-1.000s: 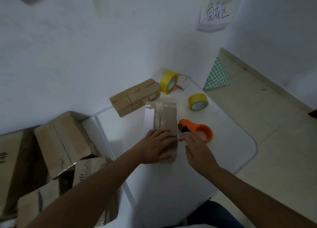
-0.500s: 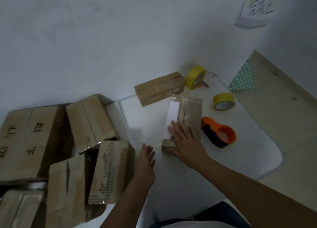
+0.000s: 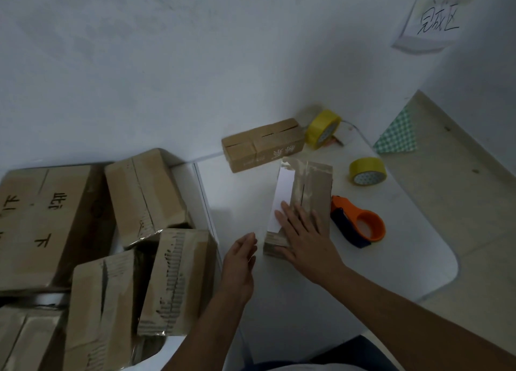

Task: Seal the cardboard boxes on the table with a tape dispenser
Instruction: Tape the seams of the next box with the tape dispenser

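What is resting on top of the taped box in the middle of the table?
The right hand lies flat, fingers straight, on the taped box. Clear tape runs along its top seam. The near stretch of that seam is covered by the hand.

bare forearms, no sleeves; dark trousers (image 3: 349,354)

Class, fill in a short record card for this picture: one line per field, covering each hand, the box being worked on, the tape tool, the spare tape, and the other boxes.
Right hand: flat on the taped box, fingers straight
Left hand: open, just left of that box, holding nothing
Taped box: lies on the white table, clear tape along its top seam
Tape dispenser: orange, on the table right of the box, untouched
Yellow tape rolls: one flat, one on edge by the wall
Second small box: by the wall
Box pile: left of the table
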Demonstrator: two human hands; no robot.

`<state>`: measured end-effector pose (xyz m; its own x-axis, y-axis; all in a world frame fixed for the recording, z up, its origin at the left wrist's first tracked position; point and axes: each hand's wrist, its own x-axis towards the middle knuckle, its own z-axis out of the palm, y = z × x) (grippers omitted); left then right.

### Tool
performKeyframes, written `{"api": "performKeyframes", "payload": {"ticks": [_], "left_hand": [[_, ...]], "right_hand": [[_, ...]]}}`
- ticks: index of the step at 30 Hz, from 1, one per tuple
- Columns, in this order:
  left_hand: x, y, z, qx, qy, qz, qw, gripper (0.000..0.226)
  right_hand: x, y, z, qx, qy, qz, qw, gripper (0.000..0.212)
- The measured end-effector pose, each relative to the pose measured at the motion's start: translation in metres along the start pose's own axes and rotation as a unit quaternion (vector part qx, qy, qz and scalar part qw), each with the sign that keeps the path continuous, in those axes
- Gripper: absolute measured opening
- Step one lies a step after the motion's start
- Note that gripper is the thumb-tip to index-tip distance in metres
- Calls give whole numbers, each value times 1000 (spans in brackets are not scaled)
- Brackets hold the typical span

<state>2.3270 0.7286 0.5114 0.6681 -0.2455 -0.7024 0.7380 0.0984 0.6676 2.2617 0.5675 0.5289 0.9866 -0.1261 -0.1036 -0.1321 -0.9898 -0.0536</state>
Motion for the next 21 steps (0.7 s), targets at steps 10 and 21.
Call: {"api": "performKeyframes", "payload": {"ticks": [10, 21], "left_hand": [[3, -6, 7, 29, 41, 109, 993, 16], [15, -1, 16, 93, -14, 89, 992, 19]], "right_hand": [[0, 1, 3, 0, -9, -5, 1000, 74], [1, 2, 7, -9, -1, -6, 1000, 72]]}}
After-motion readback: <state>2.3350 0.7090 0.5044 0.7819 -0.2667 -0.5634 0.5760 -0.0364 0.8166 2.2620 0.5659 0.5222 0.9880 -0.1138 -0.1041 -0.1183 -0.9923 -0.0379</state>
